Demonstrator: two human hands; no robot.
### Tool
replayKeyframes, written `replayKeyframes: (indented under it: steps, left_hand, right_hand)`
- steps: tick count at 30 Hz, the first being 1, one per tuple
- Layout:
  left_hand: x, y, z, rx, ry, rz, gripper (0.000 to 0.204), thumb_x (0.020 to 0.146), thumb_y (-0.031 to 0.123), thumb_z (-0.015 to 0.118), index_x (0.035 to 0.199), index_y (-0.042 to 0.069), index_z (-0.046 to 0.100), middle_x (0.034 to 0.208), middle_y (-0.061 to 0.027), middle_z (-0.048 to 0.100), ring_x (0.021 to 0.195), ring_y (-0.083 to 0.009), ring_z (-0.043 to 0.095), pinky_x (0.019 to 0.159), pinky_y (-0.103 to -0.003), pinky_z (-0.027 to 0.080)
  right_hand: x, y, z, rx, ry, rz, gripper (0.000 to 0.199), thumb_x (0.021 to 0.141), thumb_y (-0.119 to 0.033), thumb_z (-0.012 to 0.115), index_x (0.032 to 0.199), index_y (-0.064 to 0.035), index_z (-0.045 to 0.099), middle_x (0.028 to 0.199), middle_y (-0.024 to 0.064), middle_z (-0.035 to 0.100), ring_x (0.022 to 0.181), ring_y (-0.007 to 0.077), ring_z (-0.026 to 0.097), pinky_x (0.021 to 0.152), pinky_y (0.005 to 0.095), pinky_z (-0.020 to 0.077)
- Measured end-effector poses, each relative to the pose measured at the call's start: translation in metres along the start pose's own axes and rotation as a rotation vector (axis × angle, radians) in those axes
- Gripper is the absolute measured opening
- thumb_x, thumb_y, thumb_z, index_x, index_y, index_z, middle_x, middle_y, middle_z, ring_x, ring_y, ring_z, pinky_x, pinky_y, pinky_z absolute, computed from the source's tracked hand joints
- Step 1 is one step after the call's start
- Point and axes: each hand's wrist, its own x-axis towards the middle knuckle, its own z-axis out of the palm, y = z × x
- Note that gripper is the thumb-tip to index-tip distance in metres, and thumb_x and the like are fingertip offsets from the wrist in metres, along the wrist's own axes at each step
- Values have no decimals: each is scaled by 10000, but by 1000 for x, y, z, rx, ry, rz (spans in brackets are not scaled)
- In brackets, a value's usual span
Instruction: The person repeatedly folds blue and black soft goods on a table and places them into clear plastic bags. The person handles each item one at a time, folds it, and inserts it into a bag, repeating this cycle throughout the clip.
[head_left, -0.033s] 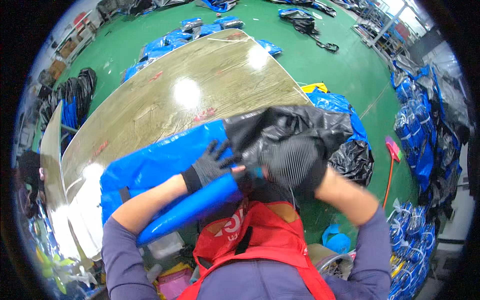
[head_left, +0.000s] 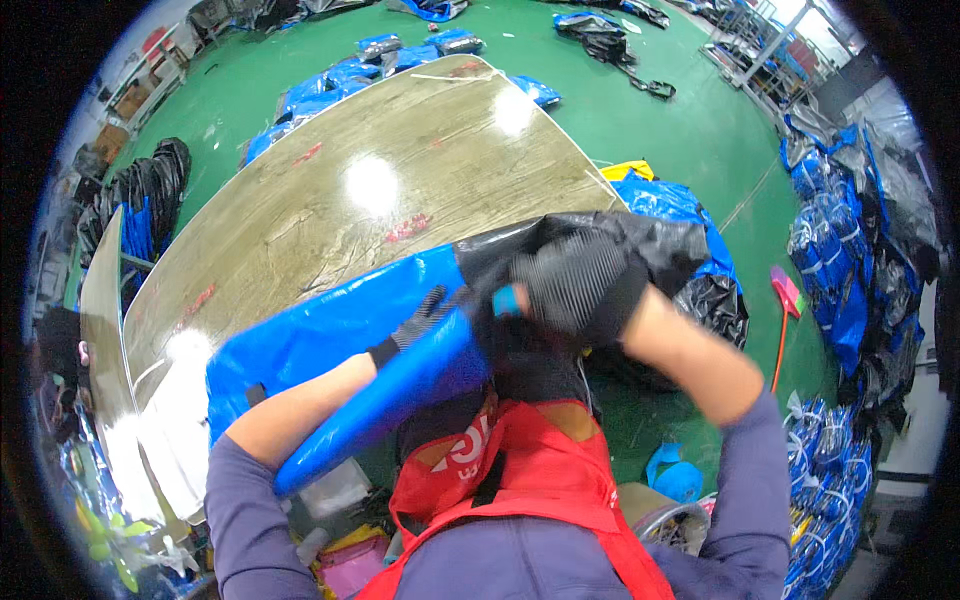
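Observation:
A blue and black plastic sheet (head_left: 330,305) lies along the near edge of the table, its black part to the right. My left hand (head_left: 425,325), in a black ribbed glove, rests on the blue part with its fingers stretched out. A raised blue flap (head_left: 400,385) in front of it hides part of the palm and thumb. My right hand (head_left: 580,285), gloved alike and smeared by motion, is closed over the black part near the fold. A small teal object (head_left: 508,301) shows at its fingers; its kind is hidden.
The large brown, glossy tabletop (head_left: 320,220) stretches away from me. Blue and black bundles (head_left: 825,230) are stacked at the right, near a pink dustpan (head_left: 786,292) with an orange handle. More blue packs (head_left: 350,72) lie on the green floor beyond the table.
The blue flap has risen and now covers more of my left hand. My right hand has shifted slightly up and left, showing more of the teal object.

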Motion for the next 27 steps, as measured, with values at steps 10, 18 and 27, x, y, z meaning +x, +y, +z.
replayKeyframes:
  steps: [10,18,27]
  left_hand:
    - [-65,3,5,-491,127,-57,462,885,372,571,1212,46,589,1255,-202,562,1146,-332,537,963,-436,410]
    - [-386,121,-37,-1610,595,-1201,438,961,306,508,1291,19,513,1236,-139,578,1093,-236,573,983,-382,437]
    - [-352,141,60,-535,1266,-1690,537,914,466,573,1151,-14,604,1040,-143,652,907,-222,607,821,-359,481]
  right_hand:
    - [81,83,83,-191,-564,551,505,864,-556,480,1047,-144,708,1055,170,675,993,319,655,849,439,508]
    - [82,85,83,-178,-522,567,481,869,-538,492,999,-138,726,1017,157,685,956,325,664,817,449,522]
    - [74,83,82,-189,-363,559,575,842,-623,476,958,-113,717,1013,163,679,958,338,655,825,459,511]
